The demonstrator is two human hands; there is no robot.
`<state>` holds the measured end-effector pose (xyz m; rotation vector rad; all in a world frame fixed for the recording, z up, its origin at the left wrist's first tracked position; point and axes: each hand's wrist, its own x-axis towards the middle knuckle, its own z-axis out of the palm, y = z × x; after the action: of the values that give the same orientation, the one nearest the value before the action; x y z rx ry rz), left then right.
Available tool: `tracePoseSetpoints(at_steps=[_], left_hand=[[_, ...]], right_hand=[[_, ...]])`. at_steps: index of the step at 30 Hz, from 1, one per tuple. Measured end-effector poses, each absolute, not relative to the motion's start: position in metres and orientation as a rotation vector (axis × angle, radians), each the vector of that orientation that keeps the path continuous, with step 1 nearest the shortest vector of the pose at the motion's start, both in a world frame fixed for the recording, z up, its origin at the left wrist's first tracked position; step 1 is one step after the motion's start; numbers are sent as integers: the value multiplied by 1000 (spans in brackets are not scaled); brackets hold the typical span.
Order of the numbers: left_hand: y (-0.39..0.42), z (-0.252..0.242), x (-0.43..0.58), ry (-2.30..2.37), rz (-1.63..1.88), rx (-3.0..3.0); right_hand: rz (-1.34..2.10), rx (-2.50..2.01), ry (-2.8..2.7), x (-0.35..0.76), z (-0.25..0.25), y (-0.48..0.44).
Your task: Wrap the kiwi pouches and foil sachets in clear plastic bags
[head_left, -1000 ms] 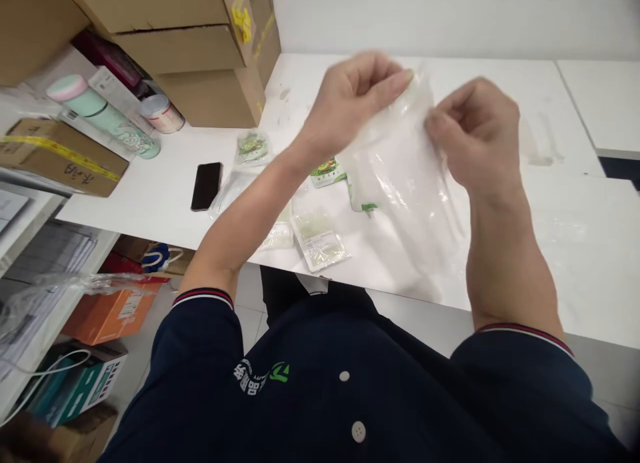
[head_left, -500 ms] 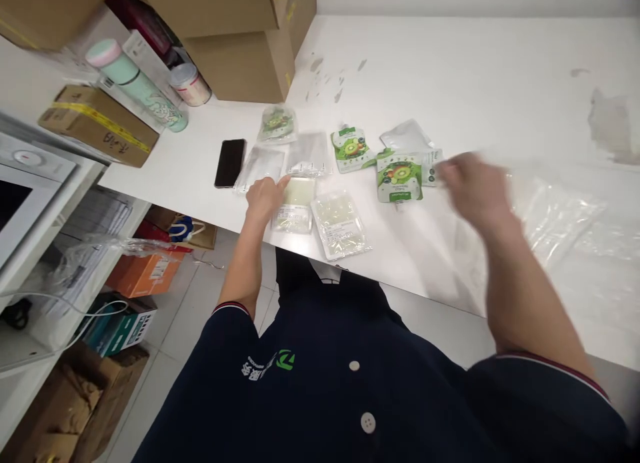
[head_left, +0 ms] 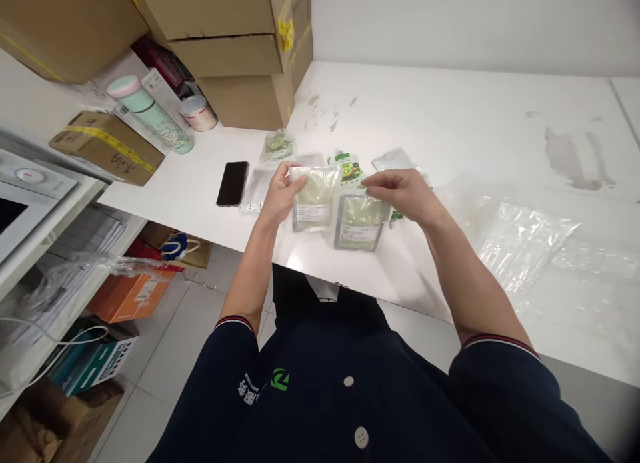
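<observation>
My left hand (head_left: 284, 193) is closed on the upper left edge of a clear plastic packet (head_left: 313, 209) with pale green contents and a white label, raised off the table. My right hand (head_left: 405, 193) pinches the top edge of a similar labelled packet (head_left: 359, 224), held beside the first. Behind the packets, a green pouch with a kiwi picture (head_left: 349, 171) is partly hidden. A silvery pouch (head_left: 395, 159) lies behind my right hand. Near my left hand are a clear plastic bag (head_left: 257, 186) and a bagged green pouch (head_left: 279, 146).
A black phone (head_left: 233, 183) lies on the white table (head_left: 425, 109). Cardboard boxes (head_left: 245, 99), a mint flask (head_left: 153, 116) and a can (head_left: 199, 113) stand at the back left. Clear plastic bags (head_left: 525, 239) spread over the right side. A microwave (head_left: 25, 189) is at far left.
My right hand has come left from the pouches and now grips a packet. My left hand has taken hold of the other packet. Both packets have risen off the table.
</observation>
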<state>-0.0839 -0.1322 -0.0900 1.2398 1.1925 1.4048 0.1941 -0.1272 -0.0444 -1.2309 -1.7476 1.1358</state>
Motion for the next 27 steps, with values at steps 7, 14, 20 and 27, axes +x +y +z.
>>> tracePoseSetpoints(at_steps=[7, 14, 20, 27], left_hand=[[-117, -56, -60, 1105, 1596, 1165], [-110, -26, -65, 1120, 1509, 1171], [-100, -41, -61, 1196, 1157, 1153], [-85, -37, -43, 1064, 1523, 1117]], right_hand=[[953, -1148, -1635, 207, 0, -124], [551, -987, -1484, 229, 35, -105], [450, -1089, -1560, 236, 50, -93], [367, -1144, -1476, 248, 40, -86]])
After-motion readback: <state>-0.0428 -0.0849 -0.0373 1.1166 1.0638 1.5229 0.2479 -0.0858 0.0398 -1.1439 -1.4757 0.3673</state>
